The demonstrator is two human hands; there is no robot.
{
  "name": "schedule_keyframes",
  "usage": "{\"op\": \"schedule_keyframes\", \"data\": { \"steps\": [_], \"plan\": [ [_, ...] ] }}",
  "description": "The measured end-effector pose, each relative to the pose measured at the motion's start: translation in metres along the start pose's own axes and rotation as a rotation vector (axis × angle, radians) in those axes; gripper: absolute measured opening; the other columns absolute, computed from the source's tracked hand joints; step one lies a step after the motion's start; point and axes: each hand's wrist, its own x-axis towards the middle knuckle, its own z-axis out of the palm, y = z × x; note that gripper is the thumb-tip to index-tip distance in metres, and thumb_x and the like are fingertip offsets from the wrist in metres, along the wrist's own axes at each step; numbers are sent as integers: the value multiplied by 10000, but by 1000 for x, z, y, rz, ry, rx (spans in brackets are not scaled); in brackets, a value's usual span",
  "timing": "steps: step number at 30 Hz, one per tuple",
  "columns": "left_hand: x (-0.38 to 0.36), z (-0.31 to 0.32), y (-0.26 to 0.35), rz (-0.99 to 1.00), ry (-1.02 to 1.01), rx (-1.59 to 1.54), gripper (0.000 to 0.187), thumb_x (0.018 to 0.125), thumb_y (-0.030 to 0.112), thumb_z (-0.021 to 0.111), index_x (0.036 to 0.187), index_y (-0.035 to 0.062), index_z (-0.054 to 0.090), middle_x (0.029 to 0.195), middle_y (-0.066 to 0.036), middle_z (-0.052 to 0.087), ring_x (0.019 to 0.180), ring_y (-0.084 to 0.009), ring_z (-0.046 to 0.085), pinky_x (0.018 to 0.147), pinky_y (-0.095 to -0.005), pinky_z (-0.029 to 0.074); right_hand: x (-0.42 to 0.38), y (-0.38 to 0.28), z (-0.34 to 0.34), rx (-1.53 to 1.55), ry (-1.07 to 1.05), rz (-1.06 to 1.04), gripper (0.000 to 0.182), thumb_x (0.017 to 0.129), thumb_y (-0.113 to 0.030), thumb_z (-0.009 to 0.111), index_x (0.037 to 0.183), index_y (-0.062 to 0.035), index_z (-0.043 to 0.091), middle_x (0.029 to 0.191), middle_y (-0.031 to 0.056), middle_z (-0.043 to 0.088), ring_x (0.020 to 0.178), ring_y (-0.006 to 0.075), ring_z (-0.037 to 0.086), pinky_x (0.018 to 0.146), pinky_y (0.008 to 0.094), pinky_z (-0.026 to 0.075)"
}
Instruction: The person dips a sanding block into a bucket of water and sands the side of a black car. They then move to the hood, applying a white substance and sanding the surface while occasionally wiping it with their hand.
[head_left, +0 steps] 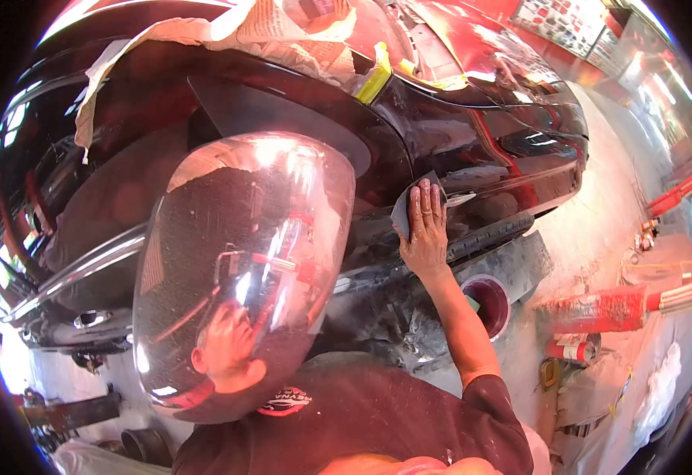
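My right hand [425, 228] lies palm down, fingers together and nearly straight, holding a dark grey sheet [400, 215] against the side of a glossy black car [449, 131]. Edges of the sheet show around the fingers. Pale wet-looking marks cover the fingertips. Just right of the hand, a thin pale streak [461, 199] lies on the panel. My left hand is not visible. A large shiny side mirror [243, 269] fills the view left of centre and reflects a person.
Torn masking paper [282, 51] and yellow tape [374, 75] edge the upper bodywork. Below the car's side stands a round dark-red container [486, 307]. A red bar-like piece [599, 310], a can [574, 348] and plastic sheeting [659, 392] are at the right.
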Motion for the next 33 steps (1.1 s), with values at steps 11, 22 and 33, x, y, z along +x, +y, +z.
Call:
{"op": "schedule_keyframes", "data": {
  "steps": [11, 22, 33],
  "plan": [
    [-27, 82, 81, 17, 139, -71, 385, 849, 368, 734, 1100, 77, 731, 1067, -177, 742, 978, -310, 729, 854, -443, 580, 42, 33, -16, 100, -82, -198, 730, 918, -214, 664, 1556, -6, 378, 1617, 226, 347, 1509, 431, 293, 1200, 548, 260],
    [-6, 73, 124, -108, 182, -146, 377, 856, 319, 708, 1136, 66, 714, 1064, -196, 743, 1023, -353, 717, 890, -441, 575, 96, 19, -32, 182, -56, -299, 716, 826, -129, 704, 1494, -13, 475, 1585, 191, 415, 1481, 395, 365, 1194, 514, 310],
    [-5, 53, 140, -73, 80, -46, 369, 863, 324, 709, 1132, 72, 730, 1116, -205, 734, 1015, -377, 716, 909, -459, 573, 107, 13, -27, 193, -3, -323, 764, 728, -34, 692, 1469, -13, 509, 1571, 181, 441, 1475, 372, 389, 1192, 513, 318]
  ]
}}
